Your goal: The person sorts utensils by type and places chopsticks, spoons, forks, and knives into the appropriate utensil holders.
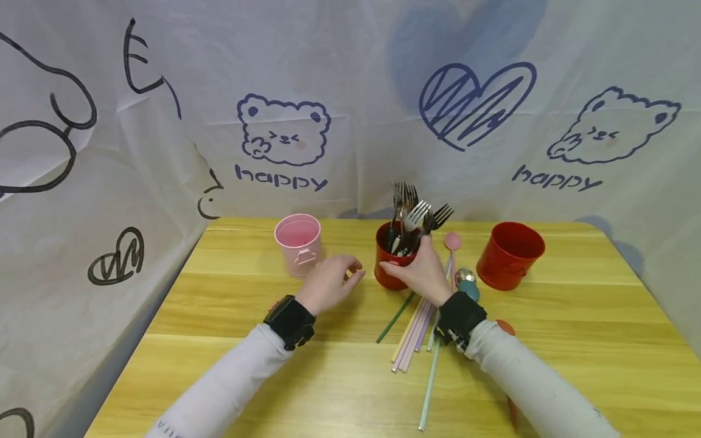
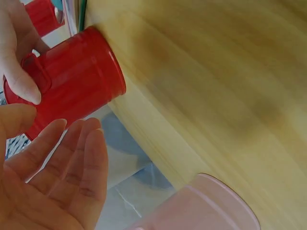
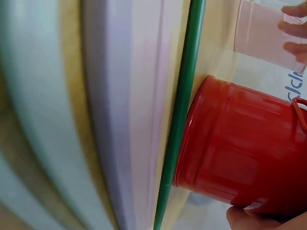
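My right hand (image 1: 417, 275) grips a small red metal bucket (image 1: 386, 278), thumb across its front by the little handle and fingers round its right side. Several forks (image 1: 408, 204) stand in this bucket, tines up. In the right wrist view, fingertips touch the side of the red bucket (image 3: 240, 143). My left hand (image 1: 328, 283) hovers to the left of it, fingers loosely bent and holding nothing. Beside that hand is a pink bucket (image 1: 291, 258). From the left wrist, the palm and fingers of my left hand (image 2: 62, 177) show apart from the red bucket.
Slim pastel handles (image 1: 411, 340) and a green stick (image 1: 395, 317) lie before the gripped bucket. A pink spoon (image 1: 452, 242), a metal spoon (image 1: 465, 276) and a teal spoon (image 1: 470, 291) lie to its right. Another red bucket (image 1: 501, 264) stands farther right. A red spoon (image 1: 506, 327) is partly under my right sleeve.
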A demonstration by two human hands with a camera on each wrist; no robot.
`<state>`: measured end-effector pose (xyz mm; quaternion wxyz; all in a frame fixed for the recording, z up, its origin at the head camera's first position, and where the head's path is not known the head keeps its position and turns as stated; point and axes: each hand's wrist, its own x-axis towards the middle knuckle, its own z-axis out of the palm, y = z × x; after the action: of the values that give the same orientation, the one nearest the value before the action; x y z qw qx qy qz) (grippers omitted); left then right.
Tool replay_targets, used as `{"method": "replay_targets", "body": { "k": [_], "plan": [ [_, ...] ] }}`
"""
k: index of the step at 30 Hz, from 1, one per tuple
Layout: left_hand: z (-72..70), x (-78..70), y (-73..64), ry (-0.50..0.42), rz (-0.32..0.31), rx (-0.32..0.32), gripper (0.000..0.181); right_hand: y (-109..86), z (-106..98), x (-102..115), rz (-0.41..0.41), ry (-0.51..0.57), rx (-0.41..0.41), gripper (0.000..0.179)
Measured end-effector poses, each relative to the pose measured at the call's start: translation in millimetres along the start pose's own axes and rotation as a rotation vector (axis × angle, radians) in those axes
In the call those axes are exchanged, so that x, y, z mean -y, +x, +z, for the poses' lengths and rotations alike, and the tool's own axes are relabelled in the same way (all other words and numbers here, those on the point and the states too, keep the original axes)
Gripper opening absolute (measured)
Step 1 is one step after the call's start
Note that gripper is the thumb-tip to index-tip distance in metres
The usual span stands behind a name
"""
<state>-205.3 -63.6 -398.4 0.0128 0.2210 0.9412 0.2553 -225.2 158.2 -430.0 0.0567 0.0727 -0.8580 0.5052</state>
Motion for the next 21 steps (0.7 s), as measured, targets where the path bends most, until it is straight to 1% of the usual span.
{"method": "replay_targets", "body": {
  "k": [4,8,11,13,16,18,21],
  "plan": [
    [2.4,1.8,-6.3,0.03,-0.003,0.01,0.022,5.0,3.7,2.1,0.004,-0.025,0.009,0.094],
    [4.9,1.6,-11.5,0.027,-0.02,0.015,0.024,11.0,7.4,4.5,0.014,-0.041,0.031,0.096],
    [7.5,1.6,-15.1,0.033,-0.01,0.019,0.026,15.2,9.7,6.3,0.014,-0.053,0.043,0.098],
    [9.1,1.5,-17.5,0.054,0.009,0.015,0.026,17.0,10.7,7.1,0.005,-0.058,0.051,0.099],
    [11.9,0.6,-21.1,0.082,0.028,0.012,0.025,16.2,9.8,8.0,-0.021,-0.028,0.074,0.098],
    [13.7,-1.7,-22.9,0.093,0.037,0.012,0.024,12.5,7.0,8.0,-0.012,-0.011,0.086,0.097],
    [16.5,-6.2,-25.2,0.098,0.044,0.026,0.022,4.2,0.6,7.6,0.027,-0.019,0.102,0.1]
  ]
}}
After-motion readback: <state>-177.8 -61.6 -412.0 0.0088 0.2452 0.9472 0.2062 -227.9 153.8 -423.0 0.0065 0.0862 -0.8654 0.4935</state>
